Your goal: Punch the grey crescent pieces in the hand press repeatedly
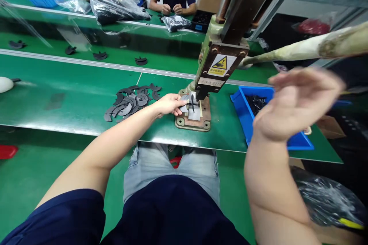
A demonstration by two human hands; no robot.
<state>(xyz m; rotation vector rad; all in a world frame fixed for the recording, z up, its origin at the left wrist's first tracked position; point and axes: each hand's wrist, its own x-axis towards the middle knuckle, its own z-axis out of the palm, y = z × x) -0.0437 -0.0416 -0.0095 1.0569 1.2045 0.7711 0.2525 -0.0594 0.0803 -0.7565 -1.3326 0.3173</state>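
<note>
My left hand (170, 105) is closed, thumb and fingers pinching a grey curved plastic piece (184, 108) at the fixture of a hand press. A small black strip-like part (192, 104) stands on the fixture's metal plate, beside the fingertips and below the ram. The hand press (218, 57) has a rusty base (192, 123) and a warning label. My right hand (299, 99) is raised, smeared by motion, with palm showing and fingers loosely stretched; nothing shows in it. It is just below the press's long lever (310, 48), apart from it.
Loose grey curved pieces (129, 101) lie heaped left of the press. A blue bin (244, 116) with small black parts sits at the right. Behind, a green conveyor belt (117, 61) carries several dark pieces. Two people work across it, near plastic bags (115, 5).
</note>
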